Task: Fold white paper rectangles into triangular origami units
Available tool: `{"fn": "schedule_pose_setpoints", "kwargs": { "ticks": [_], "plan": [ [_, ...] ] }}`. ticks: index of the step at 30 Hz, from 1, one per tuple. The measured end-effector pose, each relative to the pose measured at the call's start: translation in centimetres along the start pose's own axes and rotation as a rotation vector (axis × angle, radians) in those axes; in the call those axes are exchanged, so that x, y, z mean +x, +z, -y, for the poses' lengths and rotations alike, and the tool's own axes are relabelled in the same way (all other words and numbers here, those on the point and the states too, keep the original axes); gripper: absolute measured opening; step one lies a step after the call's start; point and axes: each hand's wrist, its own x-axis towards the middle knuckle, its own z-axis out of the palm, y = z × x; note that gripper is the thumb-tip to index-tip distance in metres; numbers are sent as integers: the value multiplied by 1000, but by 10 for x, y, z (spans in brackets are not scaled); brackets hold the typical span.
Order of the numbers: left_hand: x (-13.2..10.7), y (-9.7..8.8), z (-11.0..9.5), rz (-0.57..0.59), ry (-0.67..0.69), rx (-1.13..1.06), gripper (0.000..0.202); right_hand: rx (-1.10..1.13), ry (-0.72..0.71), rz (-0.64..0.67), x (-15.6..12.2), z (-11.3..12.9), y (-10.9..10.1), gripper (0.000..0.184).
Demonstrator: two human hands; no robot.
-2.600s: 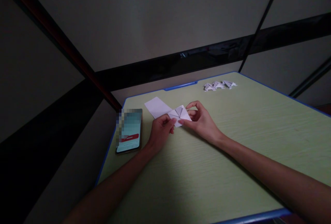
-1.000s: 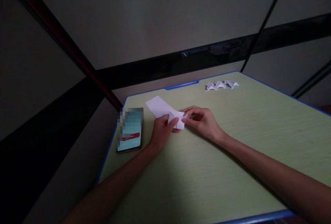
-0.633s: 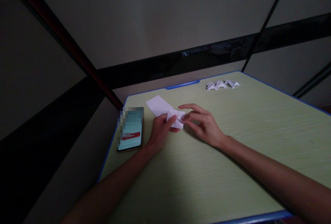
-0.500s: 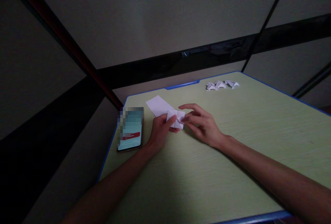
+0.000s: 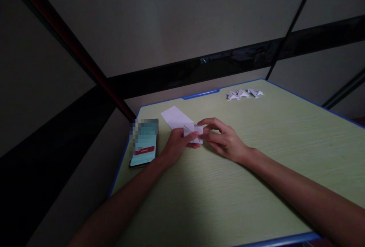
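Observation:
A small white folded paper (image 5: 194, 131) sits between both my hands, just above the pale green tabletop (image 5: 234, 186). My left hand (image 5: 178, 146) pinches its left side with thumb and fingertips. My right hand (image 5: 224, 138) is curled at its right edge, fingers pressed on the fold. Much of the paper is hidden behind my fingers.
A flat white sheet (image 5: 175, 117) lies just behind the folded piece. A phone (image 5: 144, 142) with a lit screen rests at the table's left edge. Several folded paper figures (image 5: 245, 94) lie in a row at the far edge. The table has a blue rim (image 5: 201, 94).
The paper was spread wide with its creases showing; it has since been folded into a smaller, narrower shape. My right fingers, stretched out a moment ago, have curled onto its right edge.

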Motion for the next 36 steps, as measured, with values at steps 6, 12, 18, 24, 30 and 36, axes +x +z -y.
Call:
{"fn": "schedule_pose_setpoints", "kwargs": {
  "ticks": [6, 12, 18, 24, 30, 36],
  "plan": [
    [-1, 0, 1, 4, 34, -40, 25, 109, 35, 7, 0, -2, 2, 20],
    [-3, 3, -1, -149, 97, 57, 28, 477, 434, -148, 8, 1, 8, 9],
    [-5, 7, -6, -216, 113, 132, 24, 677, 734, -161, 14, 1, 13, 8],
    [-4, 7, -2, -207, 105, 57, 27, 685, 734, -121, 14, 0, 13, 9],
    [-2, 5, 1, -174, 74, -31, 31, 765, 719, -79, 14, -1, 11, 9],
    [-3, 4, 0, -157, 78, 22, 30, 820, 735, -51, 14, -1, 12, 9]
  ]
}}
